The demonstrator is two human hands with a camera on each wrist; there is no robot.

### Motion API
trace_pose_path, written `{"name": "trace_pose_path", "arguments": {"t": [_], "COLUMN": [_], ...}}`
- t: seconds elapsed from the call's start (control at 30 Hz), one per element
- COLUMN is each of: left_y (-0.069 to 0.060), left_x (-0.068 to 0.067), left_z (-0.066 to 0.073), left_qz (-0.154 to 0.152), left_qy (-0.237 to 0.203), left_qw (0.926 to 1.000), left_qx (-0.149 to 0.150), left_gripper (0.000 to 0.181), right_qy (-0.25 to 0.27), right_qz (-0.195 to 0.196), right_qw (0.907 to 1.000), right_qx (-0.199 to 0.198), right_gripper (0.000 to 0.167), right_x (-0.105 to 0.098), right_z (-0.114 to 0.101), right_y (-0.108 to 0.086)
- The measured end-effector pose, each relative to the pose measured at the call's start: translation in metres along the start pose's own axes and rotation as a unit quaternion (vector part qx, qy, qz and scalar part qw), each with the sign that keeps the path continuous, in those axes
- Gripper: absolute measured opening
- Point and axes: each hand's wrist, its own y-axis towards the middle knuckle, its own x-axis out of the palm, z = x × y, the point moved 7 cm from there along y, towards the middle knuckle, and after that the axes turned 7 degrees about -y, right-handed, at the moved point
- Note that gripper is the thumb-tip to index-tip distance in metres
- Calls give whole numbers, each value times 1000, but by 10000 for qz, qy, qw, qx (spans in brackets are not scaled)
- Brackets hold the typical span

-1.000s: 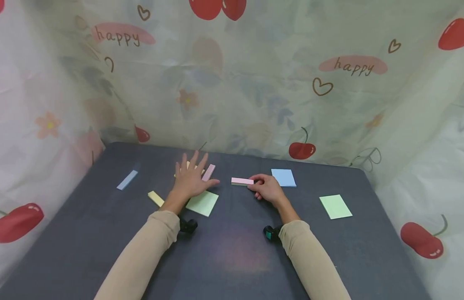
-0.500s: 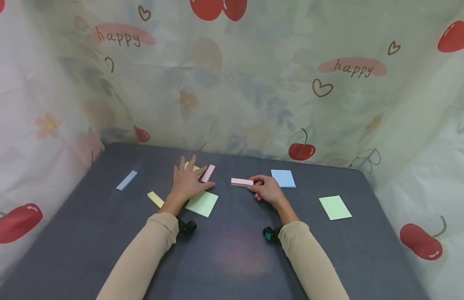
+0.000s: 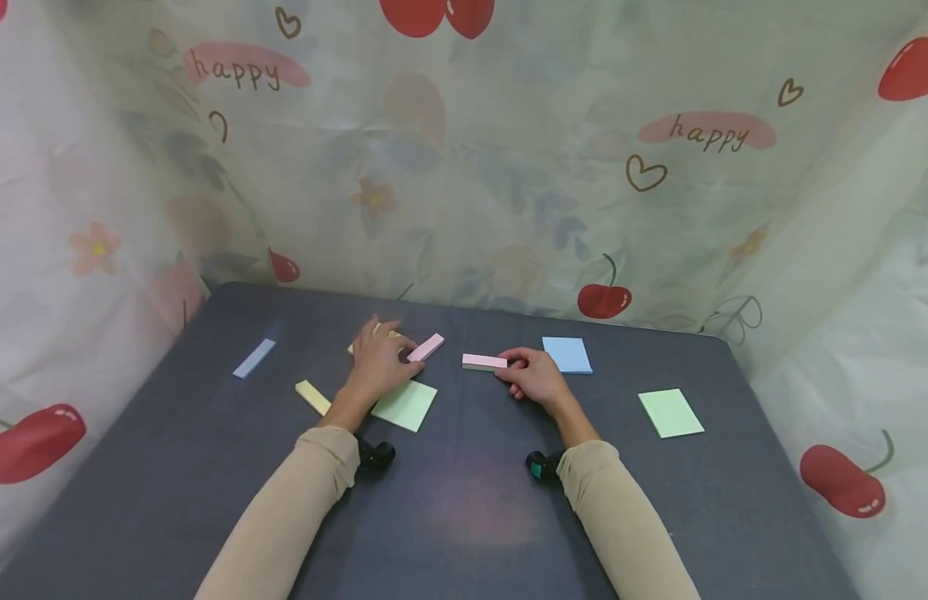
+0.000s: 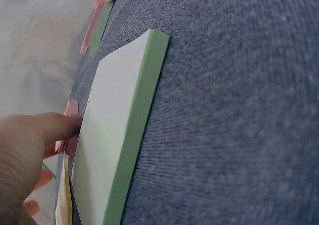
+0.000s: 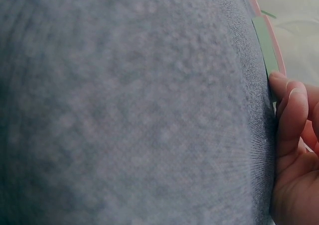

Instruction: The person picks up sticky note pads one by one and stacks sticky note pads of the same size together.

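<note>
1. Your L hand (image 3: 377,367) has the pink strip (image 3: 426,347) pinched btwn thumb & fingers, tips together on it; strip slants out to the R, free end angled away from you. Can't tell if it's off the table (image 3: 433,475).
2. Your R hand (image 3: 539,379) pinches the R end of the two-tone strip (image 3: 480,362), pink on top, green below; it lies crosswise, L end free.
3. Both strips sit btwn your hands, toward the table's back, w/ a gap btwn them, not touching.
4. L green pad (image 3: 405,406) is on your side of the pink strip, just beside your L hand; yellow strip (image 3: 311,397) is L of that wrist, partly covered.
5. Yellow pad (image 4: 63,200) is mostly hidden behind your L fingers in head view; L-wrist view shows its edge nr the pink strip.
6. Far L: blue strip (image 3: 254,358), on a slant, well apart.
7. Blue pad (image 3: 569,355) is just past your R hand; R green pad (image 3: 670,413) is farther R & nearer you.
8. Cherry-print cloth (image 3: 471,217) hangs behind, w/ "happy" on it twice.
</note>
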Motion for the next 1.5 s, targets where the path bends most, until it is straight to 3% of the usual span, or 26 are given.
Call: {"name": "trace_pose_path", "arguments": {"t": [0.3,0.57,0.93,1.17,1.37,1.5], "left_y": [-1,-1,2,5,7,6], "left_x": [-5,-5,-9,-9,-10,-7], "left_z": [5,5,10,18,33,42], "left_qz": [205,217,423,424,471,304], "left_qy": [45,-299,-832,-1792,-1995,-2200], "left_qw": [9998,9993,9956,9828,9781,9740], "left_qx": [11,-110,67,-108,352,450], "left_gripper": [31,33,36,29,25,25], "right_qy": [3,6,28,-15,-6,35], "right_qz": [17,7,15,27,12,-13], "right_qw": [10000,10000,10000,10000,10000,10000], "right_qx": [-5,-21,-17,-4,-39,-47], "right_gripper": [33,33,32,32,33,33], "right_x": [0,-1,-1,-1,-1,-1], "right_z": [1,0,0,-1,-1,0], "right_y": [1,-1,0,0,0,-1]}}
